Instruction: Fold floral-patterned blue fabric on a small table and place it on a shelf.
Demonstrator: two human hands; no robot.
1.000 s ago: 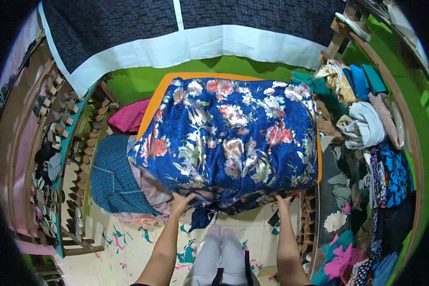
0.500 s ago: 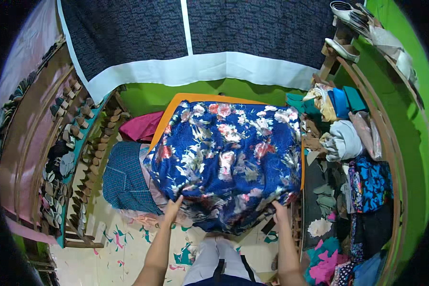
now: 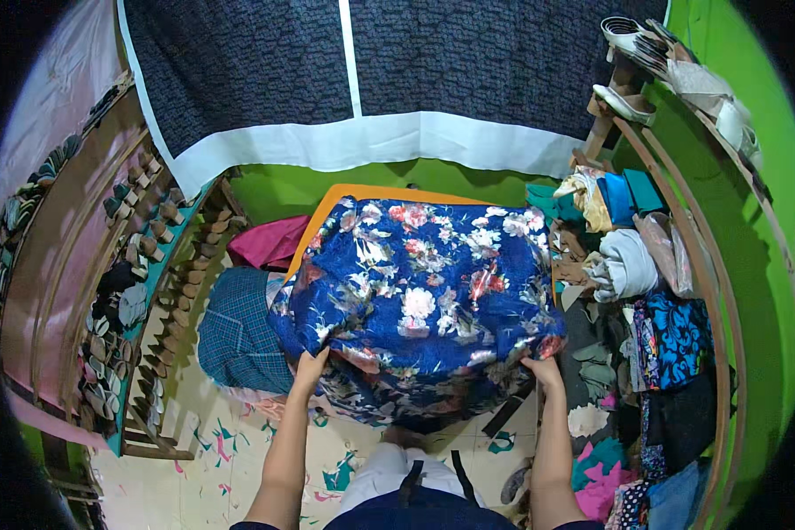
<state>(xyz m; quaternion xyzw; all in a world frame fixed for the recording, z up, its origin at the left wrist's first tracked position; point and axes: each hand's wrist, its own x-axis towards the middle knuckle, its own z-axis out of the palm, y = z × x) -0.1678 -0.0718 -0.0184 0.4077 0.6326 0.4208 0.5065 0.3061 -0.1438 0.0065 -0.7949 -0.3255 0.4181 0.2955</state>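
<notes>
A large blue floral cloth [image 3: 415, 265], shiny and printed with white and red flowers, lies spread over an orange-topped table [image 3: 331, 208]. Its near side hangs in loose folds over the front edge. With fingers closed, my left hand [image 3: 311, 367] grips the cloth at its near left corner. My right hand [image 3: 543, 369] pinches it at the near right, beside a dark strap-like piece [image 3: 508, 413] below. Folds cover part of the fingertips. Most of the tabletop is hidden under the cloth.
Wooden racks of shoe lasts [image 3: 185, 283] stand at the left. A teal checked bundle [image 3: 243, 327] and a magenta cloth [image 3: 269, 243] flank the table. Folded fabrics [image 3: 671, 340] pile up at the right. Coloured scraps [image 3: 340, 473] litter the tiled floor.
Both hands have moved apart and slightly upward in view, still holding the cloth. Its near edge is drawn wider, and the view has shifted a little.
</notes>
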